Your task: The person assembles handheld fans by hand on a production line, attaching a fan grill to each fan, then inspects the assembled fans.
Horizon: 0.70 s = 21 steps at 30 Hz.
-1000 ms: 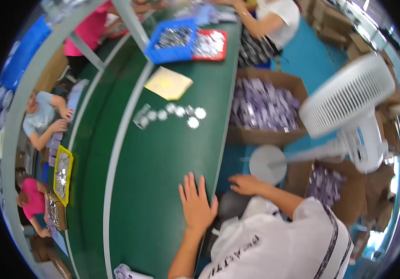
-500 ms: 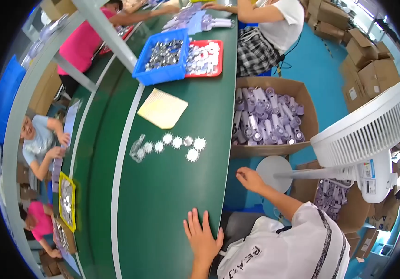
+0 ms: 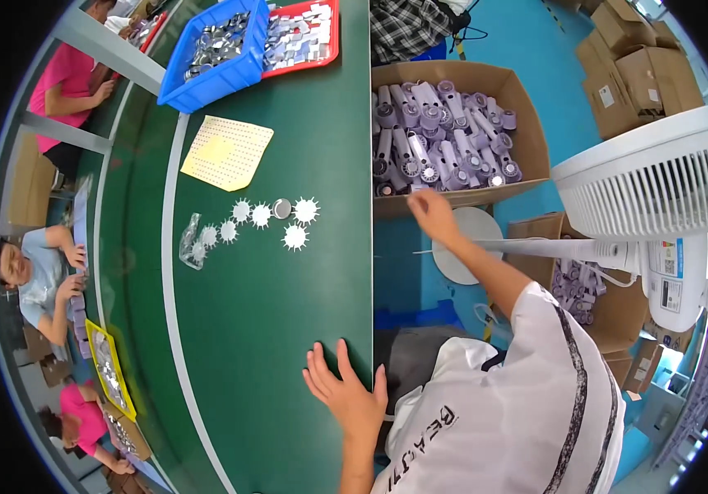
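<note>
My left hand (image 3: pixel 345 393) lies palm down on the green table (image 3: pixel 267 317), near its right edge, with fingers spread and nothing held. Out past that edge, my right hand (image 3: pixel 434 214) is at the near rim of a cardboard box (image 3: pixel 526 107) full of pale purple handheld fans (image 3: pixel 440 136). Its fingers are loosely bent and nothing shows in them. Ahead of my left hand, several white spiky discs (image 3: pixel 294 237) lie in a bent row. Among them sits a round silver-grey disc (image 3: pixel 281 208), and a clear plastic piece (image 3: pixel 192 243) is at the row's left end.
A yellowish sheet (image 3: pixel 227 153), a blue bin (image 3: pixel 214 62) of dark metallic parts and a red tray (image 3: pixel 304 37) of small white pieces lie farther off. A large white fan (image 3: pixel 650 173) stands at right. Across the table, people work beside a yellow tray (image 3: pixel 111 370).
My right hand has moved forward to the box rim. The view has shifted, so the table things appear farther left and higher. My left hand stays spread on the table.
</note>
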Each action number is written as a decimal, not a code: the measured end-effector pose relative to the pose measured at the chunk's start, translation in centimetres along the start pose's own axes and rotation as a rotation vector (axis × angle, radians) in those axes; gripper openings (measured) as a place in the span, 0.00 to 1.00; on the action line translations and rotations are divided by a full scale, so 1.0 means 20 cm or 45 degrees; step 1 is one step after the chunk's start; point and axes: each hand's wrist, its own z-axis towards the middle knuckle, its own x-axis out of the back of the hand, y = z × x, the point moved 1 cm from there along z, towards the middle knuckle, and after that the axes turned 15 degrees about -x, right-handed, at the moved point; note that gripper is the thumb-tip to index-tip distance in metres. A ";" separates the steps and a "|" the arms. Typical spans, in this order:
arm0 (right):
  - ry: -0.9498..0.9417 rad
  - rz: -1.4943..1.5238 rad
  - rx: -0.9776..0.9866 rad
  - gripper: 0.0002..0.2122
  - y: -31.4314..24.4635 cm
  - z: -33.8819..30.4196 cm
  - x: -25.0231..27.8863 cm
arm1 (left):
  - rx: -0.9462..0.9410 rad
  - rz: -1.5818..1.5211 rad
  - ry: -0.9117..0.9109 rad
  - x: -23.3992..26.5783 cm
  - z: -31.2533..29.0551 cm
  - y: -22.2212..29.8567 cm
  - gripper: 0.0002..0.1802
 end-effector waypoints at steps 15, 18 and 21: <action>-0.358 -0.917 -0.555 0.33 0.54 1.07 -0.40 | 0.002 0.169 0.114 0.07 0.14 0.04 0.12; -0.450 -0.930 -0.711 0.28 0.68 1.15 -0.39 | 0.130 -0.142 0.375 -0.05 0.11 0.05 0.17; -0.536 -0.987 -0.789 0.32 0.65 1.11 -0.63 | 0.317 -0.295 0.520 -0.07 0.03 0.05 0.22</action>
